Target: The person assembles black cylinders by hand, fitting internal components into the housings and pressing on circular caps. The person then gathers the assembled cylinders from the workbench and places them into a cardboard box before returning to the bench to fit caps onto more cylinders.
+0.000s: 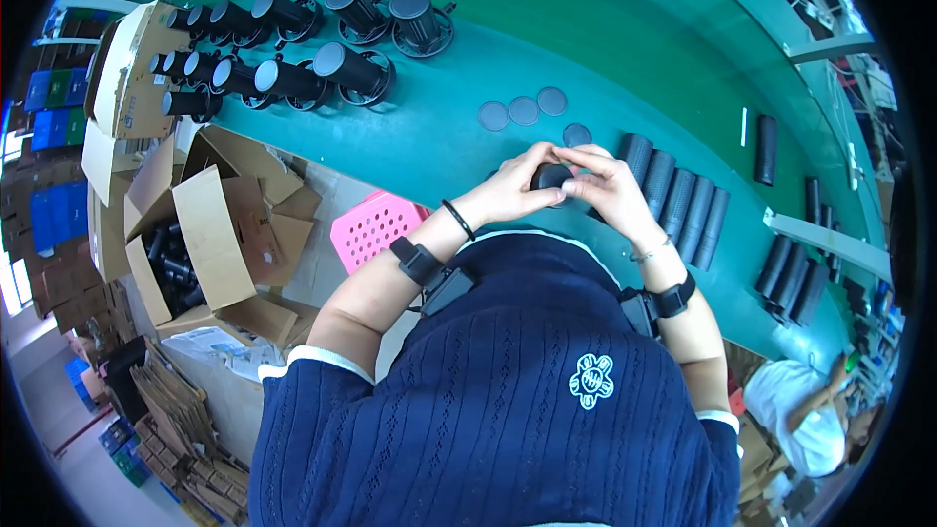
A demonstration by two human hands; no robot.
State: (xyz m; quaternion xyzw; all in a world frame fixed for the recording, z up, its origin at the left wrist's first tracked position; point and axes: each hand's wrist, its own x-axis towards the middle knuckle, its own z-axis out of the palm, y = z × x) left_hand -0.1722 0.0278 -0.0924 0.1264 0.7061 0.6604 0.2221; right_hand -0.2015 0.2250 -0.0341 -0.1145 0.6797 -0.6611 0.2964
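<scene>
My left hand (512, 185) and my right hand (605, 185) meet over the near edge of the green table (439, 137), both wrapped around one black cylindrical part (552, 177). Fingers of both hands press on its top end. Just beyond the hands lie three dark round caps (523, 110) in a row and a fourth cap (576, 134) close to my fingertips. To the right of my right hand several black tubes (675, 200) lie side by side.
Several finished black cylinders on round bases (322, 63) stand in rows at the table's left. Open cardboard boxes (210, 234) with black parts and a pink perforated stool (376, 226) sit on the floor at left. More black tubes (793, 278) lie at right, near another person (805, 410).
</scene>
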